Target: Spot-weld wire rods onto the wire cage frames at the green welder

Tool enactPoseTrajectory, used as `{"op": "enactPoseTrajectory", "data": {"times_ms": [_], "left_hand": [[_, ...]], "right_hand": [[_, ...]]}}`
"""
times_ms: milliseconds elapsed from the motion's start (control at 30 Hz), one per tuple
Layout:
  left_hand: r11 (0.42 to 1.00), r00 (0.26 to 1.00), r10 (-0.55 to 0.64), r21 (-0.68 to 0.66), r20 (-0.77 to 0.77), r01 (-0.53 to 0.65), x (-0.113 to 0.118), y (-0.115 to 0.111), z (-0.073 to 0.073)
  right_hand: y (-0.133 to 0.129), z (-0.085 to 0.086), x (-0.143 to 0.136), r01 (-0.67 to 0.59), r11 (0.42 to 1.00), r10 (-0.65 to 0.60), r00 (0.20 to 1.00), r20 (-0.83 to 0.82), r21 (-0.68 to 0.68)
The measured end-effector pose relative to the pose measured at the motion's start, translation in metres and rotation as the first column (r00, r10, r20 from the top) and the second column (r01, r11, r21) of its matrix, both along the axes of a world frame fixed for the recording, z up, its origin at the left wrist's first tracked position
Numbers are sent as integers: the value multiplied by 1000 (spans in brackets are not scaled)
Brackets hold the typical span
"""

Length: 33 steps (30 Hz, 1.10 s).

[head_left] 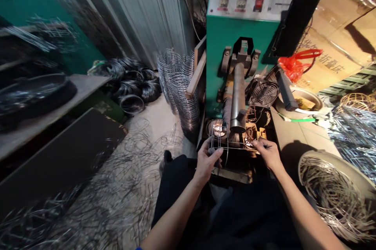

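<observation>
Gripping one wire frame (220, 137): left hand (207, 159), near one cylinder (238, 95).

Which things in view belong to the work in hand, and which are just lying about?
In use, by the look of it:
wire frame, held by the left hand, with the right hand near its right end
green machine
steel cylinder, jutting out from the machine

Apparently just lying about:
red plastic bag
cardboard carton
loose wire scraps
fan grille

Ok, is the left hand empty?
No, the left hand holds a thin silver metal wire frame in front of the green metal machine.
</observation>
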<state>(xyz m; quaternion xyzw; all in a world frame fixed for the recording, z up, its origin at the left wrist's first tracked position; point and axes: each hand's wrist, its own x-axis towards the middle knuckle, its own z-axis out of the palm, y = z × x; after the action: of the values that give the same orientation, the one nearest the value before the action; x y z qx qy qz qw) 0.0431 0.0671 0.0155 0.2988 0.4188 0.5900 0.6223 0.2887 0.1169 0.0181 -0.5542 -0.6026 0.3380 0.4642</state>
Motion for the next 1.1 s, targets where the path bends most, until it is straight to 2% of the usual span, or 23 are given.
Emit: {"op": "enactPoseTrajectory", "data": {"times_ms": [433, 667, 800, 900, 1000, 1067, 1100], "left_hand": [[1000, 1000, -22, -4, -7, 22, 3, 8, 1], [999, 1000, 6, -36, -25, -7, 3, 12, 1], [999, 998, -4, -48, -70, 0, -1, 10, 4], [998, 990, 35, -50, -135, -42, -3, 9, 6], [995, 983, 86, -38, -163, -93, 0, 16, 5], [993, 980, 96, -46, -177, -105, 5, 20, 7], [993, 977, 95, -55, -189, -107, 7, 19, 9]], "right_hand": [[5, -5, 5, 11, 1000, -12, 1000, -9, -15], [9, -10, 11, 36, 999, -36, 999, -10, -18], [4, -3, 0, 43, 999, -43, 999, 15, -19], [-3, 3, -7, 43, 999, -44, 996, 84, 10], [-5, -3, 19, 57, 993, -73, 985, 157, 101], [-15, -12, 58, 151, 986, -167, 939, 300, 76], [-25, -16, 82, 228, 973, -213, 882, 421, 14]]}}
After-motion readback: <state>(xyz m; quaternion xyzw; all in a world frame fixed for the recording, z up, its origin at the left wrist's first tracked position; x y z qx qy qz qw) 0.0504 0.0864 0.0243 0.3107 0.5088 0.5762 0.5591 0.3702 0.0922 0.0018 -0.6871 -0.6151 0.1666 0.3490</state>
